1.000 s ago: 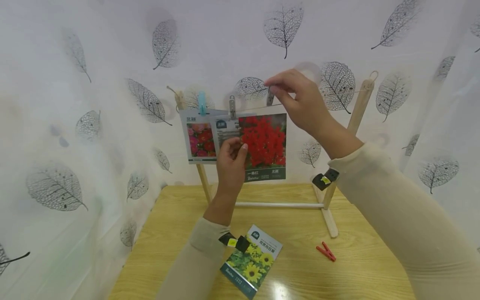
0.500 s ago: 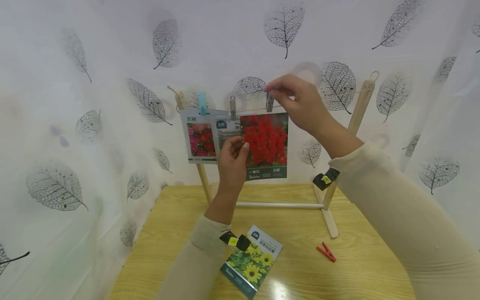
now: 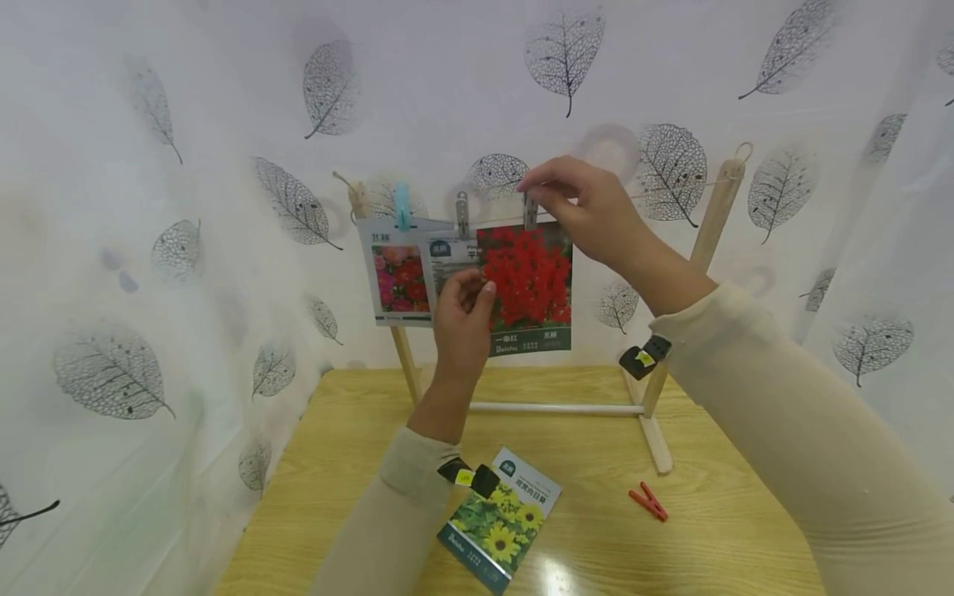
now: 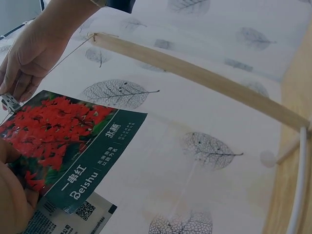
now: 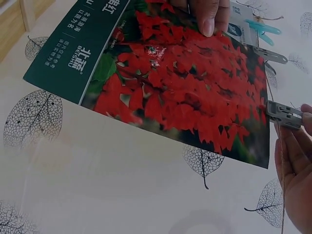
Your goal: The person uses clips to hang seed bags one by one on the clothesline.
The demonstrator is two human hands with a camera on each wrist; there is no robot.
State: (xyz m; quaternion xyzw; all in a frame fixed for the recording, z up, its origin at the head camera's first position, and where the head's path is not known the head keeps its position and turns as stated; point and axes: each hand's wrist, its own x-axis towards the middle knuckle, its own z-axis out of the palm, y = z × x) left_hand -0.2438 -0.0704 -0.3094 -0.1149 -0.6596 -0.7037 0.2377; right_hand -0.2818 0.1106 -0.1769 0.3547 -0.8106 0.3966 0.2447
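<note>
My left hand (image 3: pixel 462 335) pinches the left edge of a seed packet (image 3: pixel 529 285) with red flowers, held upright against a thin string (image 5: pixel 282 195). My right hand (image 3: pixel 596 211) pinches a metal clip (image 5: pixel 285 115) between thumb and fingers. The clip's jaws overlap the packet's top edge at the string. To the left, a packet with pink and red flowers (image 3: pixel 398 277) hangs under a light blue clip (image 3: pixel 402 207). Between them hangs another packet (image 3: pixel 441 250), partly covered by my left hand and the red-flower packet, with a second metal clip (image 3: pixel 462 217) at its top.
The string spans two wooden posts (image 3: pixel 717 219) joined by a white rod (image 3: pixel 555 407) low down. On the wooden table (image 3: pixel 358 463) lie a yellow-flower seed packet (image 3: pixel 507 526) and a red clip (image 3: pixel 648 501). A leaf-patterned curtain (image 3: pixel 440 74) hangs behind.
My right hand has come down and slightly left, bringing the metal clip from above the string onto the red-flower packet's top edge. The packet has shifted slightly up and right in my left hand.
</note>
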